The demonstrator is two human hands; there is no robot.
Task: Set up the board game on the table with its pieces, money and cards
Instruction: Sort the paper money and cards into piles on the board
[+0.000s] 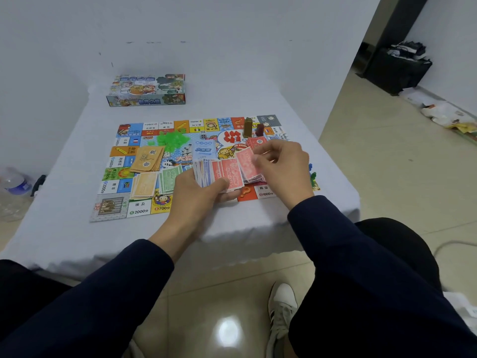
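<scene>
Over board (121, 197), L hand (196, 192) grips bills (227, 174); R fingers (265, 157) pinch one.

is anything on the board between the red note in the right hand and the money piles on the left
Yes. The left hand, gripping a fanned wad of notes, sits between the right hand's red note and the green pile and orange pile.

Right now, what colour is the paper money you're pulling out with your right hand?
Red. The note pinched by the right hand shows best in the head view.
</scene>
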